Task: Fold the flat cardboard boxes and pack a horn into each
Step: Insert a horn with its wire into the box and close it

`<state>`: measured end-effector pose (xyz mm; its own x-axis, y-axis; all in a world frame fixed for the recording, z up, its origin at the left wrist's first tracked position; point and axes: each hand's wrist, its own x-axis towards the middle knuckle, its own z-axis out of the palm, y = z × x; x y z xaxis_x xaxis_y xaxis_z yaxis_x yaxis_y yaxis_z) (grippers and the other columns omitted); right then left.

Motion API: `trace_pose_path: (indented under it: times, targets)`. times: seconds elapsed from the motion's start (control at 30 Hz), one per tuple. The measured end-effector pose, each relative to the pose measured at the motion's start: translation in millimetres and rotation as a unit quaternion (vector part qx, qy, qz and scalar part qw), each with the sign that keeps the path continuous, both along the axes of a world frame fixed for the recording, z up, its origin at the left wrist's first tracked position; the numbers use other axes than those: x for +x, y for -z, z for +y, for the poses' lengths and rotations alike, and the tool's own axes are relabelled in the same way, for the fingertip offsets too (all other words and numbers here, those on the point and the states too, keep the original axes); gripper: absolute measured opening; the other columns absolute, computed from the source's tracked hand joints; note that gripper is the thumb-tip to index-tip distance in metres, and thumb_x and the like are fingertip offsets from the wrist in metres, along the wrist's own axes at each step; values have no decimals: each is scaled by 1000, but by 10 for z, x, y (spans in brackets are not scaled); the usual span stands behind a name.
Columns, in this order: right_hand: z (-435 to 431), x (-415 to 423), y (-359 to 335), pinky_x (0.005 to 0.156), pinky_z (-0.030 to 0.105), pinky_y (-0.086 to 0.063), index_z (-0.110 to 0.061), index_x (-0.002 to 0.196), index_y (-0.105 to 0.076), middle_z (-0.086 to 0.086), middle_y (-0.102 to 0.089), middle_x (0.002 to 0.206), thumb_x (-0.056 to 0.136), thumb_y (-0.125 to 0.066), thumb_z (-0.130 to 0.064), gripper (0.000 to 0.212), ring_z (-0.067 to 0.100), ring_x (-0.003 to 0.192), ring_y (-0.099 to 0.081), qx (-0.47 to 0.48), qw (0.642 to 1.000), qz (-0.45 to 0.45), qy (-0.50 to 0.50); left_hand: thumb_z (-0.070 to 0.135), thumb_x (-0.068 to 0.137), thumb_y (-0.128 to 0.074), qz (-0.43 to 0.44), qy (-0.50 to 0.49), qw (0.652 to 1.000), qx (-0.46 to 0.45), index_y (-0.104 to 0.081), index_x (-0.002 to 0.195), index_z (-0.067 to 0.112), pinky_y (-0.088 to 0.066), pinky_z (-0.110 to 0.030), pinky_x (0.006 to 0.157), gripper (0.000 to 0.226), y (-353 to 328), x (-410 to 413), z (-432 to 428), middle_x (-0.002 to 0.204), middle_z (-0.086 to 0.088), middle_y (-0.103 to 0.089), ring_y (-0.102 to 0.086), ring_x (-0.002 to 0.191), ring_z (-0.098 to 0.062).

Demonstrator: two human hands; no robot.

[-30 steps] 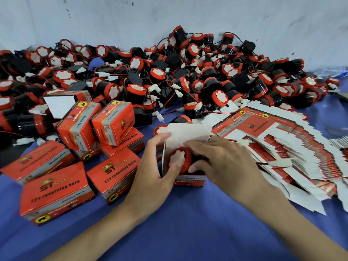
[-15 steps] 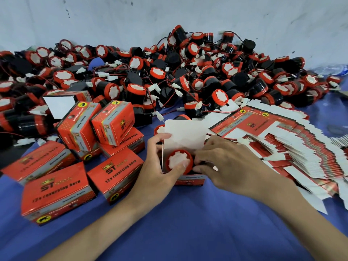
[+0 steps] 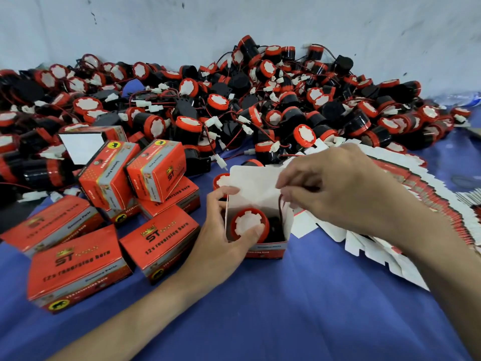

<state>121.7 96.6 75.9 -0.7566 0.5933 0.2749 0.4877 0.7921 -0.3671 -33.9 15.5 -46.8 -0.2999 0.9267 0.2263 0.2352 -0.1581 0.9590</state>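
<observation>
An open red cardboard box [image 3: 268, 250] stands on the blue cloth with its white lid flap [image 3: 253, 183] raised. Inside sits a black horn with a red rim and white face [image 3: 248, 224]. My left hand [image 3: 221, 238] grips the box's left wall, thumb pressing the horn's face. Above the box's right side, my right hand [image 3: 335, 188] pinches the horn's thin red wire [image 3: 280, 207] and holds it up. A fanned stack of flat boxes [image 3: 406, 204] lies to the right. A large pile of loose horns [image 3: 234, 105] fills the back.
Several closed red boxes [image 3: 109, 217] are stacked at the left, one open box [image 3: 86, 144] among them. Blue cloth [image 3: 299, 308] covers the table in front. A pale wall [image 3: 234, 22] rises behind the pile.
My right hand has lifted off the box and risen, drawing the horn's wire up. The horn sits lower in the box. My left hand keeps hold of the box.
</observation>
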Motion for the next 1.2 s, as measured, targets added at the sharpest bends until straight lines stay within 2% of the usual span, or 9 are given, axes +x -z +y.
trace_pose_path:
  times: [0.13,0.27,0.43,0.6,0.8,0.9,1.0,1.13,1.2]
  targets:
    - [51,-201,107,78,21,-45,-15,94,-75,-2,-75,82,87,-64,-14,13,12,76,-66,18,997,-20,-76,38,75,-68,-1,6,1000,0,-30,109,55,-53,-23,86,53,-8,13,-7,100,33,-53,-60,101,3]
    - [66,-311,287,80,37,-45,-20,102,-69,-1,-71,94,97,-42,-25,28,21,89,-60,110,985,-118,-62,26,78,-77,21,2,1000,6,-29,114,51,-52,-23,87,65,15,18,-8,108,25,-54,-60,103,0]
    - [-5,-325,361,68,34,-36,-18,93,-59,-2,-60,86,96,-38,-29,24,23,82,-54,83,978,-169,-88,25,80,-75,33,10,999,14,-26,115,50,-50,-19,86,65,8,15,-11,112,22,-53,-58,105,2]
    - [-31,-347,432,76,29,-34,-15,120,-45,0,-58,110,98,-42,-30,27,19,97,-52,35,986,-146,-67,32,82,-69,7,57,998,10,-22,126,41,-47,-17,90,64,-46,18,-33,128,14,-50,-51,119,0]
    - [-98,-303,489,66,30,-36,-16,96,-58,-1,-46,97,92,-42,-35,25,14,71,-45,77,980,-164,-78,13,81,-74,69,62,996,15,-18,121,41,-41,-13,94,74,-6,17,-42,128,16,-42,-50,116,6]
    - [-76,-268,455,76,34,-46,-19,99,-61,-4,-48,105,89,-47,-35,23,15,85,-53,33,981,-164,-96,15,81,-75,57,62,996,23,-18,122,43,-40,-13,96,76,10,10,-42,130,22,-42,-48,120,5]
    - [-52,-236,442,84,26,-40,-24,108,-63,-8,-47,113,88,-49,-37,28,11,99,-50,13,978,-172,-114,19,79,-76,63,36,997,37,-16,123,45,-42,-12,91,78,27,22,-30,118,35,-42,-51,114,6]
    - [-114,-268,507,89,24,-23,-30,105,-64,-14,-39,116,96,-24,-48,46,6,112,-36,50,976,-181,-110,27,68,-75,61,1,997,55,-13,123,50,-44,-11,85,86,32,29,-35,108,34,-47,-56,108,2]
    - [-168,-301,548,91,29,-26,-30,101,-65,-13,-40,115,96,-11,-52,59,11,113,-38,67,977,-180,-92,25,67,-74,59,3,997,56,-11,122,54,-45,-12,85,89,34,23,-39,110,31,-48,-56,109,0]
